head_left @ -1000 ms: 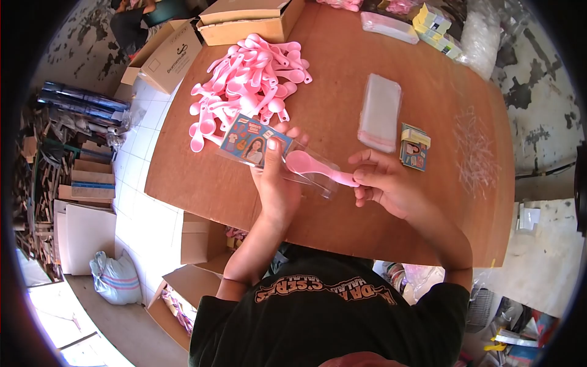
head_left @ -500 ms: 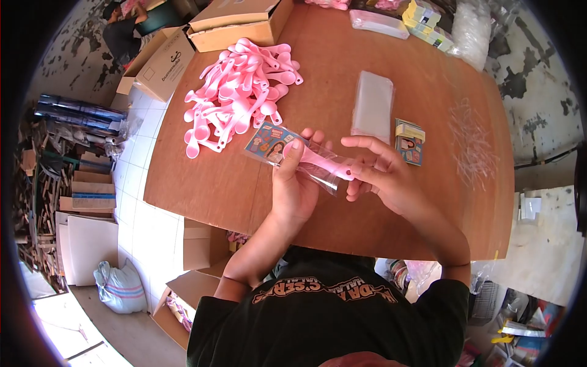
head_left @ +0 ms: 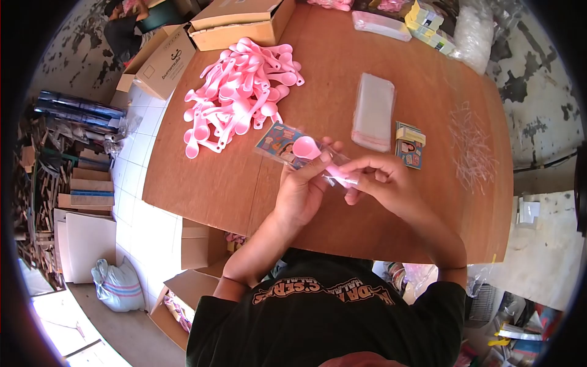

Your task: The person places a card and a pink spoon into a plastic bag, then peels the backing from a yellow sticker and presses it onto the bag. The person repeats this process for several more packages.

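Note:
My left hand (head_left: 301, 191) is closed around a clear plastic bag (head_left: 263, 151) holding a printed blue card (head_left: 282, 144). A pink measuring spoon (head_left: 305, 147) lies along the bag, bowl toward the card, with my left thumb across its handle. It appears to be inside the plastic. My right hand (head_left: 385, 178) pinches the near end of the bag by the spoon's handle tip; the fingertips partly hide that end. Beyond my left hand is a heap of pink measuring spoons (head_left: 235, 92). A stack of clear bags (head_left: 373, 110) and a banded stack of cards (head_left: 409, 147) lie beyond my right hand.
Thin clear strips (head_left: 474, 147) are scattered on the right of the wooden table (head_left: 238, 196). Cardboard boxes (head_left: 235, 27) stand at the far left edge. A plastic-wrapped roll (head_left: 475, 37) is at the far right. Another person (head_left: 122, 33) is at the upper left.
The spoon's bowl has come out from behind my left thumb, which now presses on the handle. My right fingers have closed in on the bag's end. The bag has shifted slightly right.

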Demonstrator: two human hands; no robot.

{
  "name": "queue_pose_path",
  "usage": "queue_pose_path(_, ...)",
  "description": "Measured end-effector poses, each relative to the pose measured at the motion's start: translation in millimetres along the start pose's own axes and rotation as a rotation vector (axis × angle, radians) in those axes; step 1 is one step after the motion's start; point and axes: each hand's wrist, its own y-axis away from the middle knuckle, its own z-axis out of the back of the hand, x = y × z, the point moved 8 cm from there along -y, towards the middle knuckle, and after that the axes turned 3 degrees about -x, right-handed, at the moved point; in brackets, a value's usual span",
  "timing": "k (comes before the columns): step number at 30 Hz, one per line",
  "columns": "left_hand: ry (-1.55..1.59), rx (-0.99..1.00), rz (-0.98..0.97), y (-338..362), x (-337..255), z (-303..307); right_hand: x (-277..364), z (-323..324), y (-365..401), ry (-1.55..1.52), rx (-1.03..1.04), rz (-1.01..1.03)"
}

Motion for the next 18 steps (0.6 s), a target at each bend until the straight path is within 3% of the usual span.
queue_pose_path(1,0.001,0.000,0.000,-1,-1,2,2,2,1,0.000,0.000,0.000)
queue_pose_path(3,-0.067,0.209,0.175,-2,10,-9,20,13,5,0.082,-0.082,0.098)
queue_pose_path(5,-0.099,0.195,0.140,1,6,-15,49,20,13,0.123,-0.179,0.182)
queue_pose_path(7,0.010,-0.031,0.126,2,1,1,78,44,28,0.098,-0.394,0.353)
queue_pose_path(8,-0.029,-0.073,0.014,0,-4,12,83,47,26,0.101,-0.399,0.357)
queue_pose_path(9,-0.026,-0.066,0.015,1,-5,9,97,53,25,0.289,-0.469,0.437)
queue_pose_path(10,-0.129,-0.126,-0.173,5,-22,9,108,57,24,0.478,-0.536,0.512)
queue_pose_path(11,-0.233,-0.185,-0.357,13,-38,8,107,62,18,0.483,-0.542,0.507)
queue_pose_path(12,-0.231,-0.179,-0.349,15,-40,7,98,63,6,0.609,-0.497,0.416)
queue_pose_path(13,-0.307,-0.072,-0.434,17,-49,-5,93,63,-2,0.736,-0.448,0.330)
queue_pose_path(14,-0.376,0.034,-0.530,19,-59,-17,109,55,1,0.932,-0.446,0.464)
queue_pose_path(15,-0.359,0.033,-0.544,17,-67,-18,112,54,1,0.948,-0.436,0.474)
queue_pose_path(17,-0.731,0.369,-0.467,17,-60,-47,130,38,18,1.165,-0.561,0.820)
queue_pose_path(18,-0.915,0.458,-0.487,14,-57,-59,132,33,21,1.184,-0.566,0.807)
